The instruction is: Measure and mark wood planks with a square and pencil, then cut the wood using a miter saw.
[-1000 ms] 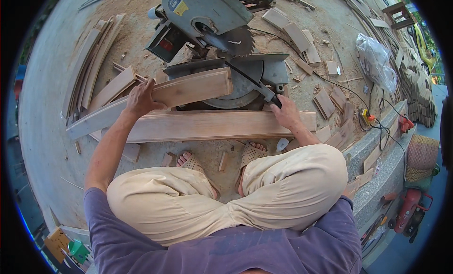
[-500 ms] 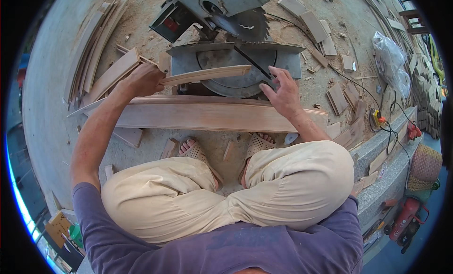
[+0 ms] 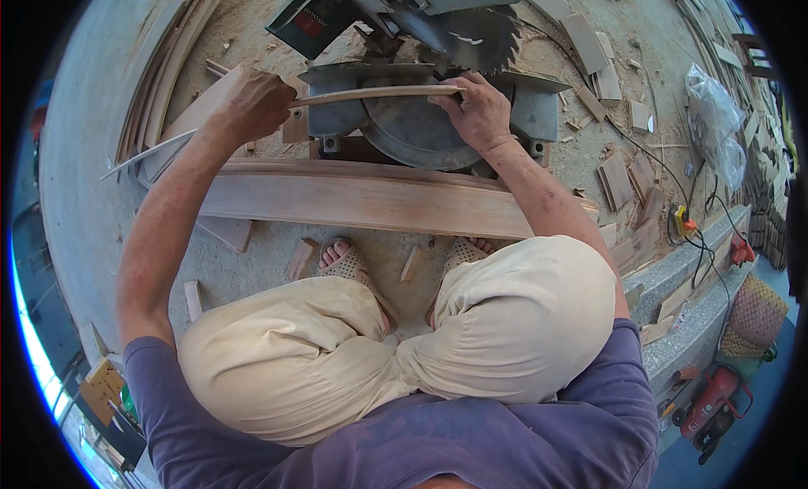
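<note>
A thin wooden strip (image 3: 370, 94) runs across the front of the miter saw (image 3: 412, 127), over its round metal table. My left hand (image 3: 259, 103) is closed around the strip near its left part. At the strip's right end, my right hand (image 3: 480, 110) pinches it between thumb and fingers. Just beyond my right hand is the toothed saw blade (image 3: 480, 39), raised above the table. Between my feet and the saw lies a stack of long wooden boards (image 3: 362, 201), below both forearms.
Long planks (image 3: 172, 77) and a wide board lie at the left. Wood offcuts (image 3: 589, 47) and sawdust cover the floor at the right, with a black cable among them. A clear plastic bag (image 3: 714, 114), a stone step (image 3: 699, 295) and a red air compressor (image 3: 711, 405) are farther right.
My right hand has moved up and left and now grips the strip's right end. The strip has shifted away from me, toward the saw's fence. My left hand rose with it.
</note>
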Tool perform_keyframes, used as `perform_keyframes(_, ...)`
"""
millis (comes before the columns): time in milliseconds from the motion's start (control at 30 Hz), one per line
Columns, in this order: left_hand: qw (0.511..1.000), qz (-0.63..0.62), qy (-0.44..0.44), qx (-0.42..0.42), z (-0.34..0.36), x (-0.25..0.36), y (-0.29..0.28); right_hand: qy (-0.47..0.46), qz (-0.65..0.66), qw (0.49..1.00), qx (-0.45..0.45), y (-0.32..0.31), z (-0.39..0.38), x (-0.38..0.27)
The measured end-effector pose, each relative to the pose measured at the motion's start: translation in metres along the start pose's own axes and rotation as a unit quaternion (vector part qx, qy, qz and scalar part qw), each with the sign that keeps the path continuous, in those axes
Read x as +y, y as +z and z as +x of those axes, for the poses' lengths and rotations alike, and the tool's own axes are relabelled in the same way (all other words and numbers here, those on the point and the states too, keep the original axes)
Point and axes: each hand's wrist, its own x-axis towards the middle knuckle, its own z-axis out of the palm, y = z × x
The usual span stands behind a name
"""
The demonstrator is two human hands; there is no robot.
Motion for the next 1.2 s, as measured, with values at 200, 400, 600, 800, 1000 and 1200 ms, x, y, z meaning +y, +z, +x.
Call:
perform_keyframes(200,0.993,-0.058,0.020,0.099,0.011,0.011,0.006,0.022,-0.021,1.000,0.007,0.002,-0.002,-0.003)
perform_keyframes(400,0.992,0.000,-0.027,0.127,0.021,0.006,0.020,0.068,-0.046,0.996,-0.019,0.000,0.001,-0.008)
perform_keyframes(600,0.985,0.048,0.010,0.163,0.036,-0.020,0.054,0.094,0.096,0.989,0.064,-0.048,-0.045,0.001)
perform_keyframes(800,0.975,-0.088,-0.116,0.165,0.037,0.004,0.041,0.340,0.028,0.932,0.120,-0.151,-0.183,0.034)
perform_keyframes(1000,0.981,-0.069,0.014,0.183,0.006,0.026,-0.006,0.555,0.020,0.814,0.167,-0.191,-0.362,0.017)
perform_keyframes(1200,0.974,-0.097,0.011,0.203,0.020,0.108,-0.044,0.575,-0.171,0.751,0.275,-0.180,-0.471,0.029)
